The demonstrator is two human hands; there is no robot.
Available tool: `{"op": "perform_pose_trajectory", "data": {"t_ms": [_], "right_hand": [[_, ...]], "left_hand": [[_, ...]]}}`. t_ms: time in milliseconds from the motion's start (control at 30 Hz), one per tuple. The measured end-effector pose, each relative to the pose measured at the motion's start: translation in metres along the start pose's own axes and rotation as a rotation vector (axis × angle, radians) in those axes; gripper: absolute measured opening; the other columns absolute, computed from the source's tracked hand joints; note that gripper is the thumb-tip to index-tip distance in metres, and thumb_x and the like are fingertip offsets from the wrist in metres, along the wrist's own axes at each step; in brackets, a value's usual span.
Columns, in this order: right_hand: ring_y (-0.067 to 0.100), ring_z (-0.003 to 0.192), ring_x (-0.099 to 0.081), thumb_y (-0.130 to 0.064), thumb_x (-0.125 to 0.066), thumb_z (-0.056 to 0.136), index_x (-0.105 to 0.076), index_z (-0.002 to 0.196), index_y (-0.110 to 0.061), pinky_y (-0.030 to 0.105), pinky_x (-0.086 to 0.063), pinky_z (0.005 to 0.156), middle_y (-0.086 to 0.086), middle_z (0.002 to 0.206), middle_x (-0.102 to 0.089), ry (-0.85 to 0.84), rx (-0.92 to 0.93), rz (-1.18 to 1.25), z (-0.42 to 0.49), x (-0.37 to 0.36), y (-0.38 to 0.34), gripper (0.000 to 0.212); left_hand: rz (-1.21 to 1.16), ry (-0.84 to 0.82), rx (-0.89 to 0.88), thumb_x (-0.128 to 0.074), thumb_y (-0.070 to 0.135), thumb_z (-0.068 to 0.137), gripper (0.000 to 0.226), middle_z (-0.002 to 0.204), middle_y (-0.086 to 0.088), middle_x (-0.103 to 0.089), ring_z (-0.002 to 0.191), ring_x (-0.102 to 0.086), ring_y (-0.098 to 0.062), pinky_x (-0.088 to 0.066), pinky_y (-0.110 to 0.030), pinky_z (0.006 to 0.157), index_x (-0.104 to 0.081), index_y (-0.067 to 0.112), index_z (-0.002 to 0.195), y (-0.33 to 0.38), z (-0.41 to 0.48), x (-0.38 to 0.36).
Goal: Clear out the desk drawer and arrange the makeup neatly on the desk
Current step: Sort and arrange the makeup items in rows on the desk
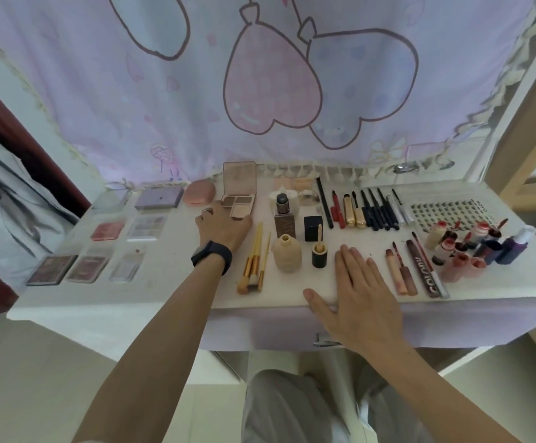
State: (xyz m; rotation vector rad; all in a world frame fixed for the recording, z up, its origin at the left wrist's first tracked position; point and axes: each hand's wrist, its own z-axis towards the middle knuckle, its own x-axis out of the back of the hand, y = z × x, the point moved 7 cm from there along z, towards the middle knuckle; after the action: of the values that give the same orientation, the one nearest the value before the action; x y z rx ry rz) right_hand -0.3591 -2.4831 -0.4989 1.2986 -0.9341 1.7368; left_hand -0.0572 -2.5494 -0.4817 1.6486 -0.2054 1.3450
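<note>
Your left hand is at the near edge of the open palette, with its fingers bent down onto the pan tray. You cannot tell whether they pinch it. A black band sits on that wrist. Your right hand lies flat on the desk, fingers straight and holding nothing, well to the right of the palette and nearer to you.

The makeup is laid out on the desk in groups:
- Left of the palette: a grid of flat compacts.
- Just right of it: gold-handled brushes, a beige bottle and a foundation bottle.
- Further right: a row of pencils, then lip tubes.
</note>
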Motion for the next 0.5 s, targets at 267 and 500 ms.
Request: {"op": "perform_pose_trajectory", "data": {"t_ms": [267, 500], "right_hand": [[0.025, 0.151, -0.029, -0.076, -0.015, 0.095, -0.033, 0.154, 0.000, 0.040, -0.017, 0.124, 0.015, 0.161, -0.033, 0.021, -0.015, 0.009, 0.000, 0.002, -0.001, 0.098], [0.025, 0.151, -0.028, -0.075, -0.017, 0.095, -0.032, 0.154, 0.000, 0.040, -0.016, 0.124, 0.016, 0.161, -0.032, 0.017, -0.016, 0.029, 0.000, 0.003, -0.001, 0.097]], "left_hand": [[0.095, 0.066, -0.001, -0.063, 0.064, 0.079, 0.075, 0.129, -0.012, -0.058, 0.122, -0.046, -0.035, -0.041, -0.045, 0.095, -0.042, 0.017, 0.134, 0.005, 0.006, 0.005], [0.092, 0.094, 0.042, -0.063, 0.063, 0.078, 0.073, 0.128, -0.012, -0.058, 0.121, -0.045, -0.035, -0.037, -0.046, 0.094, -0.045, 0.014, 0.128, 0.011, 0.015, 0.000]]}}
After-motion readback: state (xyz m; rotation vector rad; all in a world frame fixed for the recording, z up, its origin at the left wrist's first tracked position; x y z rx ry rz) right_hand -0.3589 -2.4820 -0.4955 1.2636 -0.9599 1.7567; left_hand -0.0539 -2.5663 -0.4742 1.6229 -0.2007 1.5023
